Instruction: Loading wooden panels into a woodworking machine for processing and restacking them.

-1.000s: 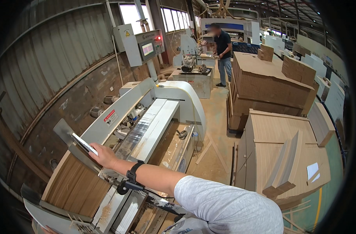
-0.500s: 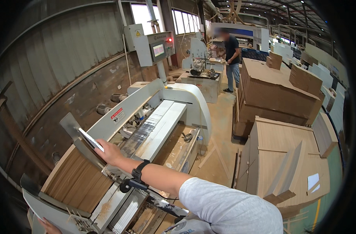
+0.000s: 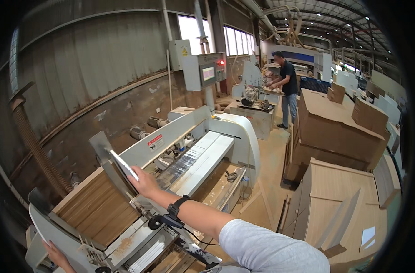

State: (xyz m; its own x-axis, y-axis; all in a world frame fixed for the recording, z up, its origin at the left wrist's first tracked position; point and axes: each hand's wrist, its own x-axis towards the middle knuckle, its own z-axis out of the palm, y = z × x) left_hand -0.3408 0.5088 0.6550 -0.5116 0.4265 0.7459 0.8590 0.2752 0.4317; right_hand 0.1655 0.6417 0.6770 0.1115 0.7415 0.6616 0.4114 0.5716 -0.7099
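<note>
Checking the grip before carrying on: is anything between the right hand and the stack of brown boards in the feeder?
Nothing visible. The right hand already rests on the far end of the stack of brown boards, beside the grey metal guide plate.

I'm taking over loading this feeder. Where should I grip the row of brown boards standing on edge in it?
Grip the row of brown boards at its two end faces, pressing inward from both ends, as the right hand and left hand do. They stand upright, packed face to face, so only squeezing endwise holds them together.
</note>
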